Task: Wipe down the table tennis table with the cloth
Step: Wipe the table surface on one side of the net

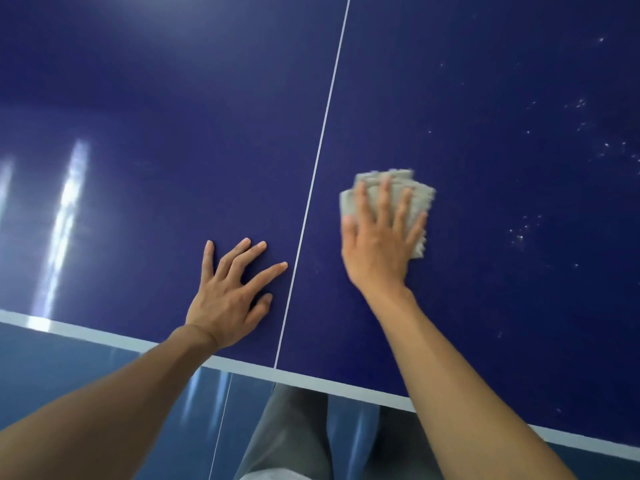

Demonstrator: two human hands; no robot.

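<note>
The dark blue table tennis table (156, 116) fills most of the view, with a thin white centre line (320, 147) running away from me. My right hand (379, 239) presses flat, fingers spread and straight, on a folded grey cloth (420, 195) just right of that line. My left hand (233, 294) rests on the table surface left of the line, fingers spread and holding nothing. White specks (523, 233) dot the surface to the right of the cloth.
The table's white front edge (121, 339) runs across the bottom of the view. Below it lies a shiny blue floor (52, 368), and my grey trouser legs (294, 434) stand close to the edge. Light reflections streak the table's left part.
</note>
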